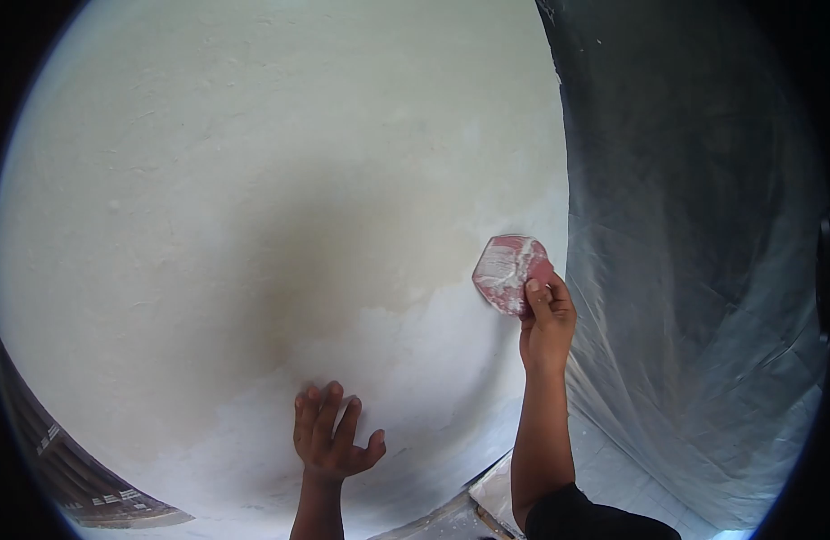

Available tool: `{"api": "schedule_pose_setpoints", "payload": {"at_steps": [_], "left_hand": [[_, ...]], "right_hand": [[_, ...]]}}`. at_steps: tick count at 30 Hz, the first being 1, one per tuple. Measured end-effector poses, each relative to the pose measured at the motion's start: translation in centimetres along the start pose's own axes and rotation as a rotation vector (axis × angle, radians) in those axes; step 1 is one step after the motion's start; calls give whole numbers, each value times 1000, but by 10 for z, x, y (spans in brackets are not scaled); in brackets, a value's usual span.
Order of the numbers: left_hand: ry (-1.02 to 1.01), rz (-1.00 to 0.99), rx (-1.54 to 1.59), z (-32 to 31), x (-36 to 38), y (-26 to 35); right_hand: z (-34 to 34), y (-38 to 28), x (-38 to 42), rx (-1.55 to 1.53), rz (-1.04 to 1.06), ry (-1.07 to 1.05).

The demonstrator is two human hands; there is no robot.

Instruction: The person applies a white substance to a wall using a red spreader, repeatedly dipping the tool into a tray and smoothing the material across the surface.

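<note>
My right hand grips a piece of reddish sandpaper by its right edge, thumb on the near face. White dust and streaks cover much of the sheet. It lies against or very close to the pale wall, near the wall's right edge. Lower and to the left, my left hand has its fingers spread, with the fingertips at the wall surface. Nothing is held in it. Around both hands the lower wall is whiter than the cream part above.
Clear plastic sheeting hangs over a dark surface right of the wall. At lower left is a dark ribbed item with white print. A pale floor with sheeting shows at lower right. A shadow falls on the wall's middle.
</note>
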State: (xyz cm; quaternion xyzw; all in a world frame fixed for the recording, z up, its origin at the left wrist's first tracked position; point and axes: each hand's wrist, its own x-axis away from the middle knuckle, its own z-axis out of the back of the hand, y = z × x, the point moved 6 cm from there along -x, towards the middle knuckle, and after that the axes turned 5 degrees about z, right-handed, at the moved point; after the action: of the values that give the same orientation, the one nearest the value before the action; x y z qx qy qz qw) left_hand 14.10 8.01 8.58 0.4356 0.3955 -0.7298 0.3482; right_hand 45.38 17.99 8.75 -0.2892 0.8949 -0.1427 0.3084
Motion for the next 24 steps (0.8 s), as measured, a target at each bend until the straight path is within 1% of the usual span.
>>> {"api": "schedule_pose_setpoints", "payload": {"at_steps": [1,3,4,5,7,8,9,11,13,15,17,19,21,23,24], "left_hand": [[-4,-5,4,0,0,0],[-10,-9,9,0,2,1],[-15,-6,3,0,2,1],[-20,-3,-3,0,2,1],[-20,-5,-7,0,1,1],[-20,-7,-10,0,1,2],[-17,-4,-11,-1,1,2],[-27,-6,1,-1,2,1],[-21,-12,7,-2,1,0],[-16,-16,18,-2,2,0],[-8,-20,13,-1,2,1],[-19,-14,8,0,2,1],[-23,-2,5,-2,1,2],[-15,-8,6,-2,2,1],[-12,-7,6,-2,1,0]], "right_hand": [[2,-6,2,-43,-9,30],[-25,-8,13,-134,-47,-83],[-45,-8,20,-124,-62,-133],[-54,-1,25,-75,-61,-266],[-83,1,33,-21,-82,-348],[-89,-1,34,77,-60,-364],[-85,0,31,78,-59,-368],[-59,-2,20,185,38,-214],[-28,-1,12,94,3,-94],[-23,-8,15,-35,-5,-58],[-45,-8,26,-58,-25,-155],[-71,-5,37,-14,-39,-320],[-86,-6,38,131,-24,-333],[-56,-1,19,231,49,-251],[-37,1,10,193,34,-170]]}}
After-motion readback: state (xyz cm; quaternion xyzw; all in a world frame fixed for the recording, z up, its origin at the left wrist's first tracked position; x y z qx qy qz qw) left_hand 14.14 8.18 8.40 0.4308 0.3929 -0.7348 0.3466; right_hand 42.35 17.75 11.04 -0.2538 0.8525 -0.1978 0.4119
